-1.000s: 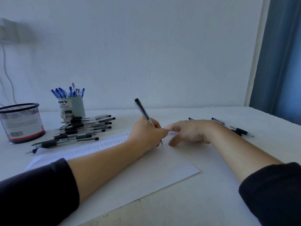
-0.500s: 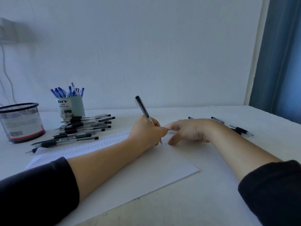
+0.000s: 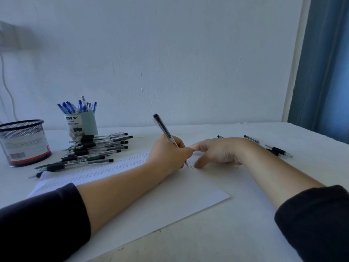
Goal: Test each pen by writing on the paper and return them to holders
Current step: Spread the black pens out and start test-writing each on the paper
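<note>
Table (image 3: 245,233): pen (image 3: 164,129) between left fingers (image 3: 186,151).

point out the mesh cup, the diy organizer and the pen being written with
mesh cup (image 3: 24,142), head view, front wall
DIY organizer (image 3: 88,123), head view, right side wall
pen (image 3: 163,127), head view, upper barrel

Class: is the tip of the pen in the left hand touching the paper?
Touching. In the head view, the left hand holds the pen, whose tip meets the paper beside fresh marks.
</note>
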